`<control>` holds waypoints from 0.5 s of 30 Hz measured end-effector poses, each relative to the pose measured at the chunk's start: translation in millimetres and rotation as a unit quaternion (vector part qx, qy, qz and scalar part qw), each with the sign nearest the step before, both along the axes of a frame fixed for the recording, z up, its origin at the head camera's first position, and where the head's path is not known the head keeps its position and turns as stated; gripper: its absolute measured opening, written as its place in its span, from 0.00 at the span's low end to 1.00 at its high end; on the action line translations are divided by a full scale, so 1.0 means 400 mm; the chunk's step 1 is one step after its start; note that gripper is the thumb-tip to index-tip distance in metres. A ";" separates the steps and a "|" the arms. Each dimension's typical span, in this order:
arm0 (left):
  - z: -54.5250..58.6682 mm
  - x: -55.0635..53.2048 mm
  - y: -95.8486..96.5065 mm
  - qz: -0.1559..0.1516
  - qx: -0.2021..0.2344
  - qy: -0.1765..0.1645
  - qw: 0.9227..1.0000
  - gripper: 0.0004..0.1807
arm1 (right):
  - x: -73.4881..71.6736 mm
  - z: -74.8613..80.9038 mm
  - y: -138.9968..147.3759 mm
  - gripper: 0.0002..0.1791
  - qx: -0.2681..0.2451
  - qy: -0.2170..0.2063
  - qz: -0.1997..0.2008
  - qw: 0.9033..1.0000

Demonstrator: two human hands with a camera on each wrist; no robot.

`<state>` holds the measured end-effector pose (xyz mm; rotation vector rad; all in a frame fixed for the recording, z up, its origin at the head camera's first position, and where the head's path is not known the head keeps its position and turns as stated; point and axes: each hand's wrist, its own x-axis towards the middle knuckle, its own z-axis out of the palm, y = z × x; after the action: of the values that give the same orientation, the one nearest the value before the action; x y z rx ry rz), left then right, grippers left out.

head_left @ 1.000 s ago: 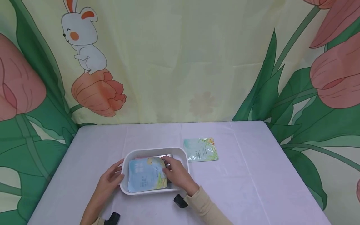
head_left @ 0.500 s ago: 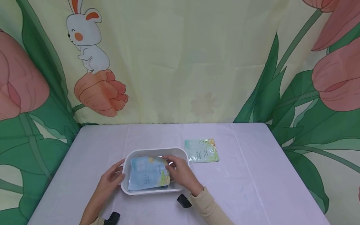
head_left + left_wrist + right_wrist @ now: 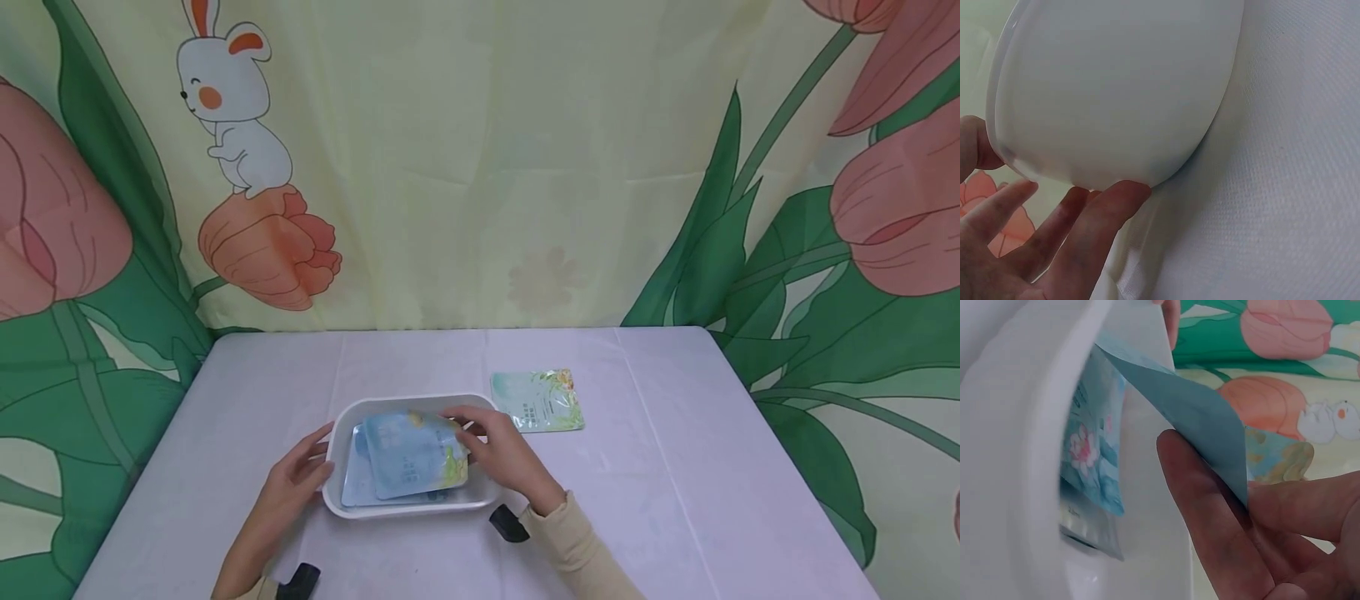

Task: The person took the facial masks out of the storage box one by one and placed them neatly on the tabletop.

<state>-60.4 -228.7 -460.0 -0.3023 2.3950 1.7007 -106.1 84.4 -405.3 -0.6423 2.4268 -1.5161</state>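
Observation:
A white tray sits on the table, holding several flat sachets. My right hand pinches the right edge of a light blue sachet between thumb and fingers. That sachet is raised and tilted over the tray; the right wrist view shows its plain blue back. Beneath it lies another blue sachet. Inside the tray, the right wrist view shows a sachet with a pink flower and a silvery one. My left hand rests its extended fingers against the tray's left end.
A pale green sachet lies flat on the table just behind the tray's right end. White cloth covers the table. Behind its far edge hangs a curtain printed with tulips and a rabbit.
My right hand has drawn the blue sachet to the right and lifted it, uncovering another blue sachet underneath. My left hand stays at the tray's left end.

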 end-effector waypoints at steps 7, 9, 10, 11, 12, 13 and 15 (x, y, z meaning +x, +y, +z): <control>-0.004 -0.002 -0.005 -0.008 0.003 0.018 1.000 0.34 | -0.002 0.013 0.027 0.19 0.008 -0.001 -0.006 1.000; -0.006 -0.001 -0.006 -0.009 0.006 0.023 1.000 0.34 | -0.002 0.015 0.035 0.19 0.007 -0.004 -0.010 1.000; -0.007 -0.001 -0.006 -0.009 0.006 0.024 1.000 0.34 | -0.003 0.016 0.040 0.19 0.005 -0.004 -0.012 1.000; -0.008 0.000 -0.006 -0.009 0.006 0.025 1.000 0.34 | -0.004 0.017 0.044 0.18 0.004 -0.003 -0.014 1.000; -0.008 0.000 -0.006 -0.009 0.006 0.025 1.000 0.34 | -0.005 0.018 0.048 0.18 0.002 -0.001 -0.017 1.000; -0.008 0.001 -0.006 -0.008 0.005 0.024 1.000 0.34 | -0.006 0.020 0.052 0.18 -0.002 0.001 -0.020 1.000; -0.008 0.002 -0.005 -0.005 0.005 0.022 1.000 0.34 | -0.009 0.023 0.061 0.18 -0.005 0.007 -0.026 1.000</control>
<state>-59.6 -230.9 -463.3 -0.2530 2.4146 1.7316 -109.8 108.8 -396.2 -0.5980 2.4658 -1.5486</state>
